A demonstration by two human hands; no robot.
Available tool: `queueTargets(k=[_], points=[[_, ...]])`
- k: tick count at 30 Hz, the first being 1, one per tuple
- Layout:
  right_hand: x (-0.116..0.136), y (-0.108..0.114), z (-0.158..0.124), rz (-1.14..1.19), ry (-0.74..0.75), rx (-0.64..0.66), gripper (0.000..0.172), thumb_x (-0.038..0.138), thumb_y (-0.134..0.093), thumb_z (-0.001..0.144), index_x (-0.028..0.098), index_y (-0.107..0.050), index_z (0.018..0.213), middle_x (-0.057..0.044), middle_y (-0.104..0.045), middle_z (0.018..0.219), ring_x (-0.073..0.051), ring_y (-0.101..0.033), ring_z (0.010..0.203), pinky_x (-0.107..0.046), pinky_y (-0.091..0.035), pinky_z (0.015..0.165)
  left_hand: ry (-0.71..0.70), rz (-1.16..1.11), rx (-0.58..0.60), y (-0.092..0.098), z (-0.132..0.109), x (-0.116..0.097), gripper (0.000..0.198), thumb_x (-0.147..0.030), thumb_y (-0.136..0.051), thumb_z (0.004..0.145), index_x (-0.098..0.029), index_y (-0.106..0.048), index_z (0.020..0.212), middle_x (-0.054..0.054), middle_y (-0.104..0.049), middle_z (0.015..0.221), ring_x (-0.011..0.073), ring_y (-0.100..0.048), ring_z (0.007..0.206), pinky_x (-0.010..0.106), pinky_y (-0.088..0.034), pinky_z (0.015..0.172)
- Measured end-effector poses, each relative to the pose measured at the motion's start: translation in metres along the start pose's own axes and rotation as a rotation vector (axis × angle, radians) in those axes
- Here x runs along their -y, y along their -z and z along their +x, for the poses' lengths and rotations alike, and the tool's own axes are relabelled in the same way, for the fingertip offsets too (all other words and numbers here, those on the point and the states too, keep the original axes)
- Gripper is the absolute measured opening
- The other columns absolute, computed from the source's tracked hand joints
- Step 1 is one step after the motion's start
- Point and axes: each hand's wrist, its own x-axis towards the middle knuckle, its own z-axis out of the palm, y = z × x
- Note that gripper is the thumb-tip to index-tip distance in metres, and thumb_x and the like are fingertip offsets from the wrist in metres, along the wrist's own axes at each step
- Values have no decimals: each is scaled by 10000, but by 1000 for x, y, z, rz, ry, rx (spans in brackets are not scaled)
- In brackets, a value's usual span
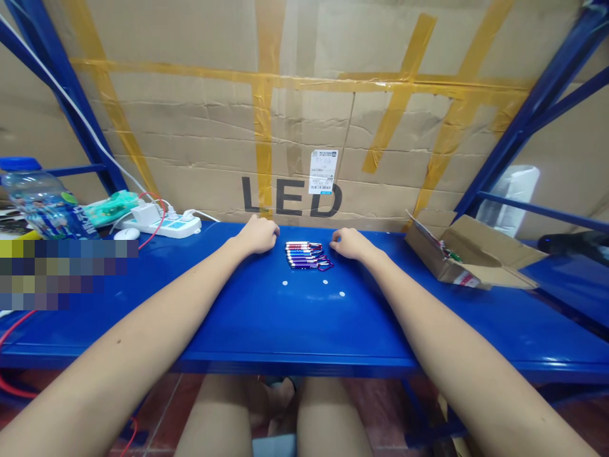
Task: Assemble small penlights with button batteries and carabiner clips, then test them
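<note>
Several slim metallic keychain flashlights (pixel 302 255), red, blue and purple, lie side by side in a neat stack of rows on the blue table (pixel 266 317). Small carabiner clips hang from their right ends. My left hand (pixel 259 235) rests on the table just left of them, its fingers curled in loosely. On their right side lies my right hand (pixel 349 244), also with curled fingers. Neither hand touches the flashlights, and I see nothing held in either. Three small white discs (pixel 325 282) lie on the tabletop nearer to me.
An open cardboard box (pixel 469 254) with small items inside stands on the right. To the left are a white power strip (pixel 166 223) with plugs, a green packet (pixel 114 206) and a plastic bottle (pixel 45 200). A large carton (pixel 214 139) marked LED closes off the back.
</note>
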Motion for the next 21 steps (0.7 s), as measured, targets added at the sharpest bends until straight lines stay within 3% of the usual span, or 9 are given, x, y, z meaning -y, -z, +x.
queueTargets(k=[5,8,11,13,16,19,21], points=[[10,5,-6,255,23,-106,295,245,-471,926,154,-746,981,-21,-632,476,-182,-668,580,-258,-493,706,-26,-3,-22,0,0,-1,397,-192,-417,831,-185,-769,1014,119,-775,893,259,-684,883,429,-371,948],[11,5,-7,390,8,-125,364,112,-481,858,133,-708,1141,17,-590,423,-172,-654,507,-245,-504,658,-12,-39,20,3,-1,-2,404,-175,-420,810,-195,-770,1012,65,-695,553,250,-677,775,409,-379,907],[9,3,-5,424,0,-117,407,70,-488,821,103,-681,1177,16,-571,392,-197,-704,606,-244,-517,699,-10,-61,37,8,-2,-4,381,-143,-448,760,-195,-773,953,32,-605,415,240,-658,685,391,-387,880],[7,1,-3,437,-15,-109,401,66,-503,809,91,-670,1172,10,-565,379,-213,-727,679,-246,-520,722,0,-73,40,11,-4,-6,337,-126,-462,730,-198,-768,850,26,-592,400,229,-643,635,381,-397,869],[4,-1,1,480,-53,-86,327,59,-529,781,102,-677,1069,-7,-598,415,-211,-719,623,-243,-518,677,37,-107,30,12,-5,-9,290,-117,-452,733,-199,-730,731,22,-593,406,213,-631,602,358,-422,829],[4,-2,2,515,-73,-75,267,66,-524,780,112,-673,996,-21,-628,461,-192,-682,536,-244,-505,626,76,-120,-7,9,-4,-10,297,-152,-437,779,-195,-731,778,42,-655,509,221,-648,658,344,-443,766],[5,-2,1,527,-51,-111,290,93,-508,809,121,-667,1050,-20,-643,487,-188,-680,568,-245,-498,637,93,-106,-58,5,-4,-10,310,-208,-440,813,-196,-743,880,73,-731,708,239,-665,753,347,-451,745]])
